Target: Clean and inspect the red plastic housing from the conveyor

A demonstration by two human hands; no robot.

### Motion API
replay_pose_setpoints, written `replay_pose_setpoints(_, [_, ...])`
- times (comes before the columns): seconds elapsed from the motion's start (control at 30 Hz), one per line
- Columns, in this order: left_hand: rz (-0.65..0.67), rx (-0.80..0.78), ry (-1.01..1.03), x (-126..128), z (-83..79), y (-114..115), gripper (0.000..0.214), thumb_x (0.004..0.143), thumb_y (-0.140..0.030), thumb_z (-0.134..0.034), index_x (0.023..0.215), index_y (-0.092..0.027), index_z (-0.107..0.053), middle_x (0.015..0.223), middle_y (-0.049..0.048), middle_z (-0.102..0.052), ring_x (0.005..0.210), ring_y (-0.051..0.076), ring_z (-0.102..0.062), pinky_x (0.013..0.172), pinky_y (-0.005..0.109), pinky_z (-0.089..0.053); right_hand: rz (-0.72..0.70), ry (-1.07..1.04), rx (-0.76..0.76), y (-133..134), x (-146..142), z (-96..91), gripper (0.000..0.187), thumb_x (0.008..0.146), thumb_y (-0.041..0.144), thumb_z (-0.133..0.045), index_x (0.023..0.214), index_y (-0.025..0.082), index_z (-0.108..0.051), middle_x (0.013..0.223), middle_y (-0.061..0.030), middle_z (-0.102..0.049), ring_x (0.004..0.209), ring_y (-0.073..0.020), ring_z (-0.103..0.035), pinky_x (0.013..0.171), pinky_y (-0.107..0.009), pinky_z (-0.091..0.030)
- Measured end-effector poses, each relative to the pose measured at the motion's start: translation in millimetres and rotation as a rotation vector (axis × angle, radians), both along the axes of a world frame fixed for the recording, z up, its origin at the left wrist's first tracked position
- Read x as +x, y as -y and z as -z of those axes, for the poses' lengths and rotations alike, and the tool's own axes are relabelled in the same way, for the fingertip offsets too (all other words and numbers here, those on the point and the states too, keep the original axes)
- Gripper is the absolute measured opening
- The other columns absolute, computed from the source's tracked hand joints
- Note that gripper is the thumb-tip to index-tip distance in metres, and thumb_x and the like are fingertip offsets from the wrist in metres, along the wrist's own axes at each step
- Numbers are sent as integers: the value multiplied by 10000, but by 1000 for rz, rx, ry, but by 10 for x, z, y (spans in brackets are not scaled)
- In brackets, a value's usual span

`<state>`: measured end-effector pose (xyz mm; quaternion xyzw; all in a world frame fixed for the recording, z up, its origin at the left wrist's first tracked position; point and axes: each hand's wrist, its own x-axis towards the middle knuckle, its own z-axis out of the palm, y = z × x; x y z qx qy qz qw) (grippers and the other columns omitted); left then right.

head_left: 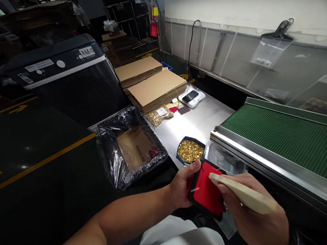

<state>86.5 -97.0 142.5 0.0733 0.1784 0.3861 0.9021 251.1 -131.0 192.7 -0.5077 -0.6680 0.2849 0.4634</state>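
Head view looks down on a steel worktable [200, 121] with both of the person's hands low in the middle. Their left hand [182, 186] is clasped round the left edge of a red pad with a black rim [205, 191], thumb on top, holding it tilted up off the table. Their right hand [250, 211] is closed round a pale wooden stick [243, 194] (flat and blunt, rather like a spatula handle), whose tip lies against the upper right part of the red pad. Under the pad and the right hand a piece of clear plastic film [229, 224] shows; whether the hand grips it too is hard to tell.

Just beyond the pad, near the left thumb, stands a blue dish [190, 150] filled with small gold-coloured pieces. Left of the dish sits an open carton lined with a black plastic bag [130, 145], a small red item lying on its floor. To the right runs a green conveyor belt [294, 142] with a metal edge. Farther back on the table are a clear bag of more gold pieces [159, 116], a phone [190, 96] on a white pouch, and two stacks of flat cardboard [154, 85]. Behind the carton stands a dark machine [69, 81] with a white label strip.
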Motion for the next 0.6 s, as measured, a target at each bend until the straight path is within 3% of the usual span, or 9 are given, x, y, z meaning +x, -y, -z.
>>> replay_pose_setpoints(0.1, [-34,14,38,4,-30,1,630,818,-634,-623,1081,-65,-680,968,146,-740,884,230,-673,862,318,-479,317,-66,-64,87,234,181,205,817,364,-717,929,195,-693,901,-82,-692,799,-230,-661,683,-342,-559])
replay_pose_setpoints(0.17, [-32,6,58,-17,-27,19,658,812,-662,-610,1093,-71,-676,976,134,-736,883,222,-671,865,326,-487,632,-70,-307,144,527,551,339,784,459,-721,980,184,-694,891,-99,-707,793,-270,-670,664,-386,-573])
replay_pose_setpoints(0.2, [-23,11,67,-32,-24,32,674,802,-680,-605,1103,-81,-672,985,130,-734,885,229,-673,862,343,-496,696,-108,-521,167,686,806,380,761,511,-714,949,181,-690,838,-101,-716,757,-290,-683,610,-400,-579])
replay_pose_setpoints(0.27, [-6,41,75,-60,-30,62,706,780,-716,-594,1135,-110,-660,1020,139,-728,902,266,-682,849,396,-510,707,-130,-686,216,968,1397,398,781,527,-647,887,145,-681,772,-139,-724,725,-337,-707,566,-441,-583])
replay_pose_setpoints(0.33, [-3,85,68,-78,-66,95,727,760,-732,-604,1187,-145,-636,1068,151,-719,950,315,-687,853,444,-510,733,-119,-903,299,1154,1983,297,726,474,-639,779,183,-638,679,-103,-708,683,-332,-713,546,-426,-587])
replay_pose_setpoints(0.4, [-31,117,48,-84,-123,130,725,753,-712,-636,1241,-176,-604,1109,150,-712,1011,350,-679,878,467,-502,733,-78,-1053,425,1246,2455,232,652,438,-656,657,215,-592,571,-92,-669,630,-354,-704,533,-449,-582])
replay_pose_setpoints(0.5, [-117,141,-12,-78,-184,183,664,766,-631,-687,1246,-181,-602,1120,152,-708,1024,351,-678,878,450,-505,673,-2,-1166,620,1297,2864,278,560,468,-700,531,261,-518,483,-95,-616,592,-406,-684,584,-524,-581])
replay_pose_setpoints(0.6, [-191,140,-76,-77,-179,231,605,763,-577,-729,1203,-173,-631,1081,140,-711,978,295,-682,841,378,-509,650,98,-1143,708,1347,3003,362,513,545,-716,555,296,-458,499,-84,-578,762,-506,-679,762,-623,-556])
